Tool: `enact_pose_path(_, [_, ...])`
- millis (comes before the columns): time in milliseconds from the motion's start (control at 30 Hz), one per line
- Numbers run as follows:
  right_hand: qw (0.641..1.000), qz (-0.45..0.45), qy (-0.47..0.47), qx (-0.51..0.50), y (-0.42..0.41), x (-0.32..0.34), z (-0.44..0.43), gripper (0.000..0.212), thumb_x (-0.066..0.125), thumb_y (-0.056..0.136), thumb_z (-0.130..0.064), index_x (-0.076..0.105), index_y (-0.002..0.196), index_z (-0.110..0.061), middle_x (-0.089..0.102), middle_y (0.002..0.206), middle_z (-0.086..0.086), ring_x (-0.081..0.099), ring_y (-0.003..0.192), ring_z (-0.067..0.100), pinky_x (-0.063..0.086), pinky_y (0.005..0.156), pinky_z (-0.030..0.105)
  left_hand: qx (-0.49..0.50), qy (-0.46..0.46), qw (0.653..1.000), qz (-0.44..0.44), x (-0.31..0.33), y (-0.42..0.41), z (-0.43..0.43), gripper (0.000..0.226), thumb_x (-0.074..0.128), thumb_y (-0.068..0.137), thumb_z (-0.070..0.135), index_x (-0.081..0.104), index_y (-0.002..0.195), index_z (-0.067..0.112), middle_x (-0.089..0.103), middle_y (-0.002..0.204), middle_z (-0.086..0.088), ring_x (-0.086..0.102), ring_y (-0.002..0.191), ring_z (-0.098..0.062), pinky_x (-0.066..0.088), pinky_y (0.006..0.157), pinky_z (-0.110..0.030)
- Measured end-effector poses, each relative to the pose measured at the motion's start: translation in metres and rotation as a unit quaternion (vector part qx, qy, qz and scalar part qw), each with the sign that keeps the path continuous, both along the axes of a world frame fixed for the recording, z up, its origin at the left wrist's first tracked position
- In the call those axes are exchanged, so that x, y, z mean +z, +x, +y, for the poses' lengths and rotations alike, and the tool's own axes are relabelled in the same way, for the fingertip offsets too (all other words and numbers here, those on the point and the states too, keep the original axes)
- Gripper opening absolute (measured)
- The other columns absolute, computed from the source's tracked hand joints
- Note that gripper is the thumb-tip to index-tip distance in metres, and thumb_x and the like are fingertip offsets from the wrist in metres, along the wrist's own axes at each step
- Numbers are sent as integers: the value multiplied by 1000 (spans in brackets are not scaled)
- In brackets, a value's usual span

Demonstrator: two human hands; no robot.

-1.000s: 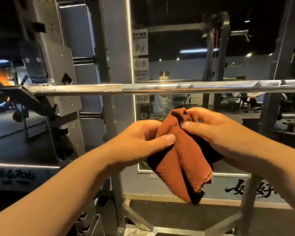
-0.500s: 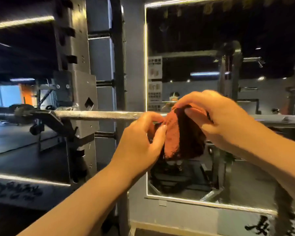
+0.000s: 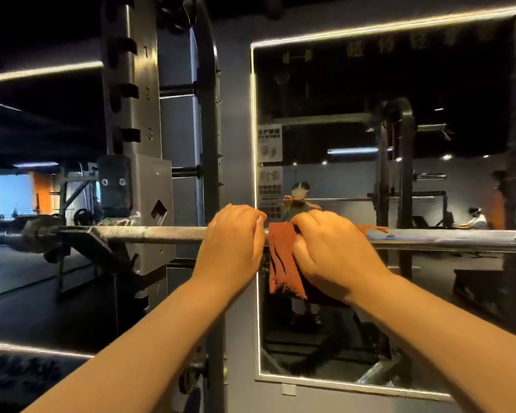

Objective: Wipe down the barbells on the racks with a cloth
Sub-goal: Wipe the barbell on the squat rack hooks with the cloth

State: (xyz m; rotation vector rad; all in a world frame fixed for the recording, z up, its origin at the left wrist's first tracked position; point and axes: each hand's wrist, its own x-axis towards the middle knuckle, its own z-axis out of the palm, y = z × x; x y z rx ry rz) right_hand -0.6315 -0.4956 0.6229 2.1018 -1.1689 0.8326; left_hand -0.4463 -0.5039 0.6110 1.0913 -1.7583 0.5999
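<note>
Knuckles up, reaching forward, the left hand (image 3: 231, 242) curled over the barbell (image 3: 161, 234); the right hand (image 3: 335, 251) clasped the cloth (image 3: 282, 260) draped there.

The barbell (image 3: 161, 234) sits level on the rack (image 3: 137, 114). An orange cloth (image 3: 282, 257) hangs over the barbell, gripped there by the right hand (image 3: 331, 251); the left hand (image 3: 233, 242) curls over the barbell just beside it

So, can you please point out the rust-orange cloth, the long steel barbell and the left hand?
rust-orange cloth (image 3: 282, 254): head view, on the hanging flap.
long steel barbell (image 3: 161, 234): head view, on the bare knurled shaft, left part.
left hand (image 3: 233, 247): head view, on the back of the hand.
</note>
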Motion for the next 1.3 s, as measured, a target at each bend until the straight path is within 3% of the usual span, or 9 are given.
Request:
enact_pose_path(133, [994, 65, -1, -83, 11, 0, 0, 71, 8, 99, -68, 58, 121, -22, 66, 107, 3, 64, 94, 24, 50, 79, 38, 36, 36, 999, -16, 5, 3, -6, 38, 35, 102, 30, 68, 97, 13, 68, 94, -2, 61, 93, -19, 41, 110, -41])
enact_pose_path(267, [993, 94, 40, -62, 15, 23, -8, 36, 30, 109, -50, 38, 134, -26, 60, 98, -1, 64, 89, 23, 58, 75, 41, 42, 53, 997, 22, 11, 13, -12, 30, 41, 103, 25, 69, 97, 14, 67, 91, 0, 61, 85, -16, 50, 88, -39])
enact_pose_path(333, [993, 85, 36, -72, 24, 22, -9, 44, 41, 109, -37, 29, 148, -21, 61, 105, 1, 65, 93, 27, 56, 69, 40, 53, 56, 997, -4, 10, 13, -15, 34, 38, 101, 28, 65, 85, 16, 63, 82, 2, 56, 79, -15, 49, 92, -40])
enact_pose_path(500, [993, 21, -96, -66, 27, -20, -21, 46, 34, 105, -49, 62, 129, -23, 70, 113, 2, 66, 99, 27, 48, 83, 42, 13, 7, 1000, 16, 0, 17, -20, 38, 38, 100, 27, 63, 74, 15, 63, 76, 0, 59, 77, -16, 38, 111, -37])
enact_pose_path(600, [989, 11, -115, -93, 32, -42, -28, 52, 31, 103, -48, 59, 135, -17, 65, 117, 7, 62, 107, 32, 38, 97, 49, 9, -4, 1000, 27, -4, 15, -24, 40, 34, 99, 28, 63, 76, 14, 64, 76, -1, 61, 77, -17, 36, 112, -35])
enact_pose_path(733, [990, 3, -94, -102, 42, -18, -23, 54, 21, 103, -53, 64, 109, -21, 68, 97, 3, 64, 86, 27, 44, 79, 42, 29, 8, 1000, -2, -5, 18, -28, 29, 44, 102, 22, 60, 79, 16, 61, 77, 2, 47, 73, -11, 43, 106, -39])
enact_pose_path(833, [996, 25, -48, -67, 37, -6, -20, 56, 14, 104, -58, 60, 120, -29, 68, 107, -4, 65, 96, 19, 46, 84, 38, 28, 9, 1000, 3, -5, 19, -28, 30, 41, 102, 25, 60, 80, 16, 61, 76, 0, 45, 72, -11, 45, 102, -38])
enact_pose_path(1100, [986, -15, -138, -93, 12, -31, -25, 43, 34, 105, -48, 62, 125, -22, 68, 109, 2, 63, 99, 27, 43, 88, 44, -14, -20, 999, 34, -9, 22, -30, 41, 36, 102, 29, 63, 76, 13, 61, 68, 0, 55, 68, -16, 43, 107, -42])
enact_pose_path(1300, [984, 78, 22, -158, 48, 13, -3, 37, 51, 103, -42, 45, 132, -19, 64, 116, 1, 65, 102, 29, 42, 77, 43, -6, -42, 998, 47, -11, 16, -31, 36, 37, 99, 30, 61, 75, 17, 65, 70, -1, 62, 71, -19, 39, 115, -44])
